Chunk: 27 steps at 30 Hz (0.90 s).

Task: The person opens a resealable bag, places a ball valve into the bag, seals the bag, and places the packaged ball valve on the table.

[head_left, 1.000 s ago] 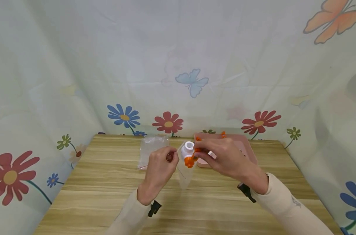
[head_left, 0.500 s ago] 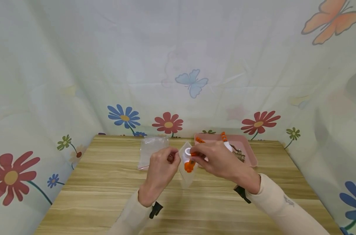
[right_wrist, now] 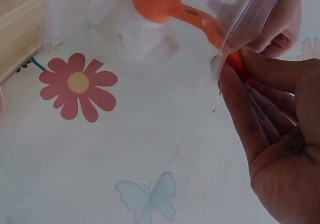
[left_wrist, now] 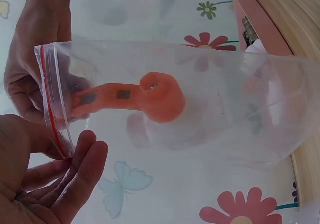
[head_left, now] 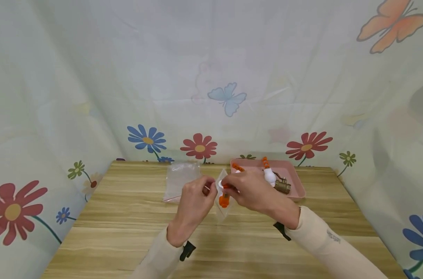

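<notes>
I watched the right hand (head_left: 254,192) dip over the last second, lowering the orange-and-white fitting (left_wrist: 162,104) deeper into the clear zip bag (left_wrist: 225,131). It pinched the handle (right_wrist: 196,19) while the left hand (head_left: 194,197) gripped the bag's edge; by my reading, little beyond the handle's end remained outside.

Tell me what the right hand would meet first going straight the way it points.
Likely the mouth of the held clear bag, close before the right hand; past it, in the head view, is the left hand, though depth is unclear.
</notes>
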Each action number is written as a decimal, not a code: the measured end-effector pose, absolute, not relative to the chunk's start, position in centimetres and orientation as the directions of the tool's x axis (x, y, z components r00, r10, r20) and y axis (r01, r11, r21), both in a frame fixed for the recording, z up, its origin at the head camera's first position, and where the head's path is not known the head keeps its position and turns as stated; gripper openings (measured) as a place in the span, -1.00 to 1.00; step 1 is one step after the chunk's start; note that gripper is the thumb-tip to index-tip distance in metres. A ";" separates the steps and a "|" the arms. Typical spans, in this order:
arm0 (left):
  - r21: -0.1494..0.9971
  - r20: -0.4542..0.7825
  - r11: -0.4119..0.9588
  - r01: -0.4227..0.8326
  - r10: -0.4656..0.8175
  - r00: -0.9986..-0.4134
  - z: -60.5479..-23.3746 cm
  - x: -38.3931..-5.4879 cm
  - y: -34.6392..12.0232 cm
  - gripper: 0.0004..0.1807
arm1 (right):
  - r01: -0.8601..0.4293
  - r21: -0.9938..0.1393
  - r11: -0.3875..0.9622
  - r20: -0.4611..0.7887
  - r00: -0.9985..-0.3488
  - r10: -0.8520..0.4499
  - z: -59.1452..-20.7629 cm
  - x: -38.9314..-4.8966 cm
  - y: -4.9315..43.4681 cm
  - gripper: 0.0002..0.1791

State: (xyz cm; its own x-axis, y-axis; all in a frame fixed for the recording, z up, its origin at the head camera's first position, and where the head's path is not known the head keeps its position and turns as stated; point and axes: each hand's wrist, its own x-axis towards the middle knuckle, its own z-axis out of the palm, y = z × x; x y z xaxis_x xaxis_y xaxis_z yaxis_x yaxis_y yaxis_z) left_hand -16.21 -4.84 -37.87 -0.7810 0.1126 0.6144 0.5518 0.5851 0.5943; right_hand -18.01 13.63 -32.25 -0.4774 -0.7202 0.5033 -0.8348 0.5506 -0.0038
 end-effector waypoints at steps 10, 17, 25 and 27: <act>0.588 0.632 0.583 0.561 0.101 -0.768 -37.9 -16.0 -4.6 -0.94 | -0.804 -0.077 0.589 0.379 -0.570 -0.729 -33.4 -18.4 12.9 -0.81; 0.586 0.639 0.585 0.561 0.093 -0.764 -37.9 -16.0 -4.6 -0.94 | -0.798 -0.104 0.594 0.350 -0.588 -0.729 -34.6 -18.9 12.6 -0.75; 0.588 0.645 0.581 0.563 0.082 -0.759 -37.9 -15.9 -4.5 -0.96 | -0.801 -0.105 0.589 0.332 -0.587 -0.739 -35.4 -19.3 12.5 -0.73; 0.594 0.644 0.576 0.562 0.078 -0.761 -37.9 -15.9 -4.5 -0.95 | -0.798 -0.111 0.593 0.317 -0.594 -0.740 -35.6 -19.4 12.4 -0.74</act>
